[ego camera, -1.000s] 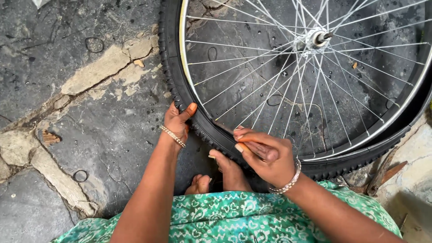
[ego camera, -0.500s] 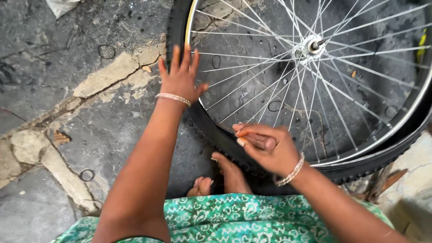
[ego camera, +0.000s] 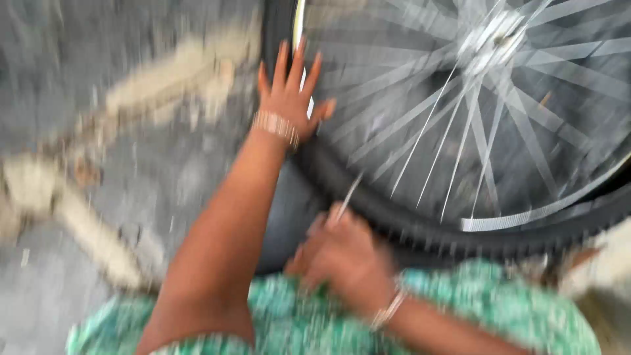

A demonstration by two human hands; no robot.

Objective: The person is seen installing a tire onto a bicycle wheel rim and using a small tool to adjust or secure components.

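2 hands work on a bicycle wheel [ego camera: 473, 131] lying on a cracked stone floor [ego camera: 131, 164].

The left hand [ego camera: 289, 98] lies flat, fingers spread, on the black tyre [ego camera: 368, 197]. The right hand [ego camera: 345, 260] is closed around a thin metal tool [ego camera: 347, 197] just beside the tyre; motion blur hides finer detail.

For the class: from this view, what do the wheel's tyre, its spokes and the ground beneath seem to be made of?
Tyre: probably black matt rubber, with a knobbly tread edge. Spokes: thin shiny metal, glinting silver. Ground: grey stone or concrete, with pale cracked seams. Motion blur hides finer texture.
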